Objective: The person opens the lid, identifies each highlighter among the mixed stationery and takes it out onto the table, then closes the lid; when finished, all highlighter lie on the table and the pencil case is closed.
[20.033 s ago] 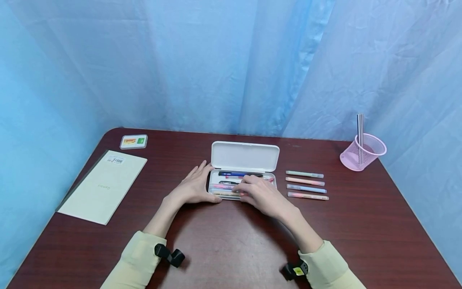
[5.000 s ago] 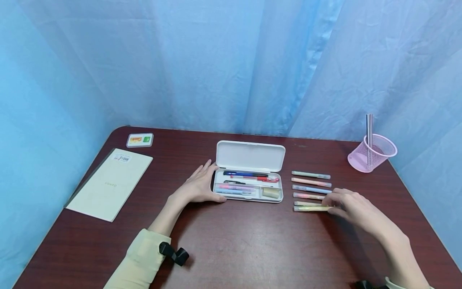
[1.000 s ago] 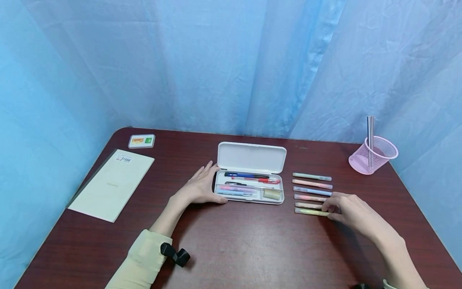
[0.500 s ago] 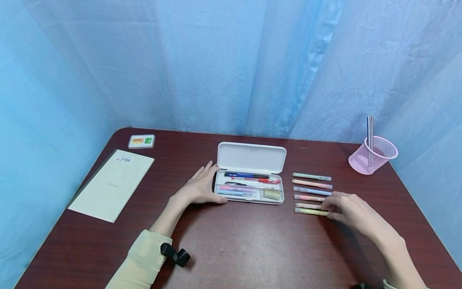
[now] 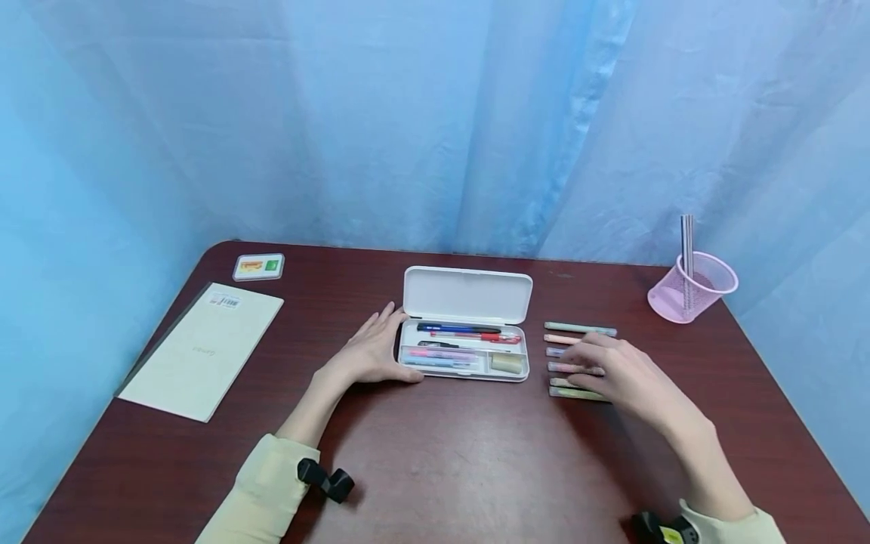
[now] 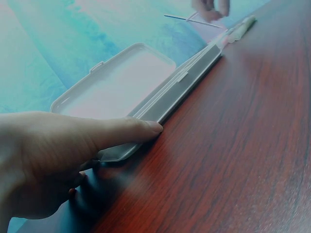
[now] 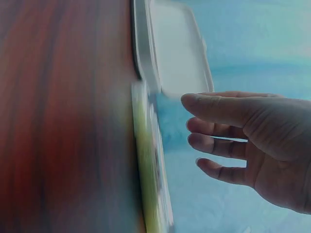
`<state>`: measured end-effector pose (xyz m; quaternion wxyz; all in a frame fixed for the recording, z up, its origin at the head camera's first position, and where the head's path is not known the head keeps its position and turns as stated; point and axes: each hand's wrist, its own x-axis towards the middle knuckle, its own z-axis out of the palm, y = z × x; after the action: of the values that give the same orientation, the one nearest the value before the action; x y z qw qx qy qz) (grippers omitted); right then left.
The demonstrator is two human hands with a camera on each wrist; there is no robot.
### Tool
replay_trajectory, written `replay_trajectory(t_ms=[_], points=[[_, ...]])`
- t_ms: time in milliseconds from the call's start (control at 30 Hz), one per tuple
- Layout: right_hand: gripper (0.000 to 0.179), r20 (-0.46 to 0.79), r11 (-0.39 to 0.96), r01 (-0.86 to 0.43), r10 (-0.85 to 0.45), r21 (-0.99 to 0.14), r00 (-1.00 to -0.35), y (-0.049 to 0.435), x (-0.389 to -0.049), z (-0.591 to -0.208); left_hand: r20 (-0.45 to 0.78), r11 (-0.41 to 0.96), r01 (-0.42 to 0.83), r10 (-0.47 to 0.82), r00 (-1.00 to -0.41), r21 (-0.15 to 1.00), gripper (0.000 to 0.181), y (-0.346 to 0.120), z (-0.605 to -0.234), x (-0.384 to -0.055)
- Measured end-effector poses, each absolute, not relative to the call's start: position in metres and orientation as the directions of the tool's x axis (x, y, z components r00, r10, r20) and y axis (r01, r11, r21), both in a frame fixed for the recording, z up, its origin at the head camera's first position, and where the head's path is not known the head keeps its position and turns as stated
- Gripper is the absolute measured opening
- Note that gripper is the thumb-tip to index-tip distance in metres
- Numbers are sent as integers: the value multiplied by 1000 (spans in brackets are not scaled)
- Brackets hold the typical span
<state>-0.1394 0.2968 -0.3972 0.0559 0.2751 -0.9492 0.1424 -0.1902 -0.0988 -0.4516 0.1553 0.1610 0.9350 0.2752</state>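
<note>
A white pencil case (image 5: pixel 467 295) stands with its lid up in the middle of the table. My left hand (image 5: pixel 370 351) touches its left end, fingers straight and spread, thumb at the front corner. Inside lie a blue pen (image 5: pixel 451 329), a red-capped pen (image 5: pixel 499 338), pastel highlighters (image 5: pixel 435 362) and a beige block (image 5: pixel 506 363). To the right, several highlighters lie in a column, from a green one (image 5: pixel 580 329) to a yellow one (image 5: pixel 578 394). Above them hovers my right hand (image 5: pixel 628 374), partly covering some; the right wrist view shows its fingers loosely bent, holding nothing.
At the left lies a cream notebook (image 5: pixel 204 355), with a small clear-edged card case (image 5: pixel 259 267) behind it. A pink mesh pen cup (image 5: pixel 692 291) holding striped sticks stands at the far right. Blue curtains (image 5: pixel 381 121) hang behind the table.
My right hand has let go of the front highlighters and moved up and left over the column. Two more highlighters lie there than 20 seconds ago. My left hand stays at the pencil case.
</note>
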Motion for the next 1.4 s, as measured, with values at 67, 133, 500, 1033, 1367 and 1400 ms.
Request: replay_trajectory(t_ms=[67,133,500,1033,1367,1400], points=[[30,182,797,-545,-514,-258,-838,282,-144,-397,-200,796,219,389,-899,565,110,-99,-452,-190],[34,179,780,-562,-532,-277,-827,266,-149,-397,-200,795,221,392,-898,565,110,-100,-452,-190],[42,133,697,-627,-625,-349,-769,183,-167,-398,-197,792,217,389,-900,571,109,-101,-452,-191],[40,148,656,-710,-699,-254,-699,160,-169,-417,-193,788,237,407,-893,568,108,-101,-449,-188],[35,153,638,-731,-719,-241,-678,159,-167,-419,-195,794,237,404,-894,560,109,-100,-450,-188],[35,154,637,-733,-721,-239,-676,159,-166,-419,-195,794,236,403,-894,560,109,-100,-450,-187]])
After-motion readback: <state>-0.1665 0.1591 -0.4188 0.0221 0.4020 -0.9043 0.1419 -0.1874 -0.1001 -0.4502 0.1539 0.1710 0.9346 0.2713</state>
